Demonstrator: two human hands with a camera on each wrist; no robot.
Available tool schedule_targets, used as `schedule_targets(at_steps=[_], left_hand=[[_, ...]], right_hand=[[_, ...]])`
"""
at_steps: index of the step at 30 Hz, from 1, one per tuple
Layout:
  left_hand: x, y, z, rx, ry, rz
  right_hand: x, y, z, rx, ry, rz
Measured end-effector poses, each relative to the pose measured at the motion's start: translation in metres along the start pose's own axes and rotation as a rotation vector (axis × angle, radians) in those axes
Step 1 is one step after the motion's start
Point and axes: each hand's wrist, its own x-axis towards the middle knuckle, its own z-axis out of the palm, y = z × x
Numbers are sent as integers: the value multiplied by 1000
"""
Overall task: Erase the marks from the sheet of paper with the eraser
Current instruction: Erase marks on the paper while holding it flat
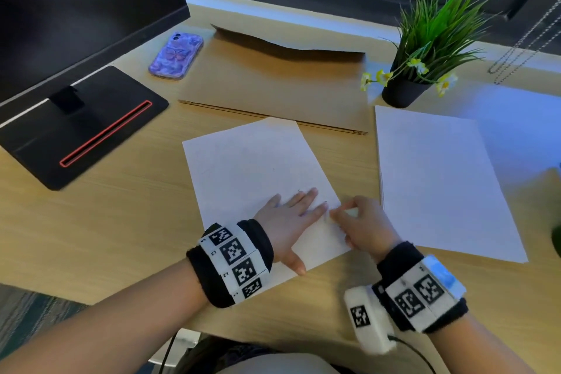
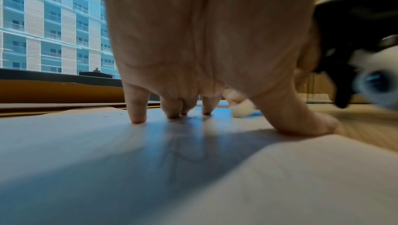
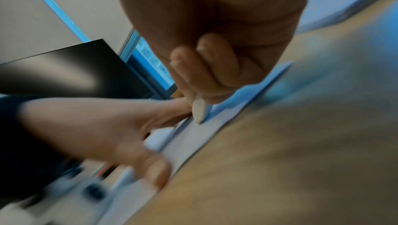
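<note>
A white sheet of paper [image 1: 252, 167] lies tilted on the wooden desk, with faint pencil marks near its right edge. My left hand [image 1: 291, 209] presses flat on the sheet's lower right part, fingers straight and spread [image 2: 137, 114]. My right hand [image 1: 361, 222] pinches a small white eraser [image 3: 199, 109] and holds its tip against the paper's right edge, just beside my left fingertips. The eraser [image 2: 241, 109] shows as a blurred white lump behind my left hand. The right wrist view is motion-blurred.
A second stack of white paper [image 1: 437, 179] lies to the right. A brown envelope [image 1: 279, 82] lies behind the sheet, a phone in a purple case [image 1: 176, 55] to its left. A potted plant [image 1: 422, 48] stands back right. A monitor base [image 1: 82, 127] fills the left.
</note>
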Motion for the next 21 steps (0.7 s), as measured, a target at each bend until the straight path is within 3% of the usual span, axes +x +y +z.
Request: schedule_targets(at_steps=[2,4,8,10,15,21], left_hand=[[0,0,0,0,-6,2],[0,-1,-1,5,-14,5],[-1,0,-1,-4,-14,1],[0,0,0,-6,-13,-2],[0,-1,-1,-5,-19,3],[-1,1,-1,-5,-17,-6]], right_hand=[[-15,4,12,-82,-145,-4],[-17,5,13,-85,-198,-5],[4,0,-8,16,36,27],[2,1,-6,28,50,18],[-21,5,12,-80,-203,15],[5,2,-10,61,97,43]])
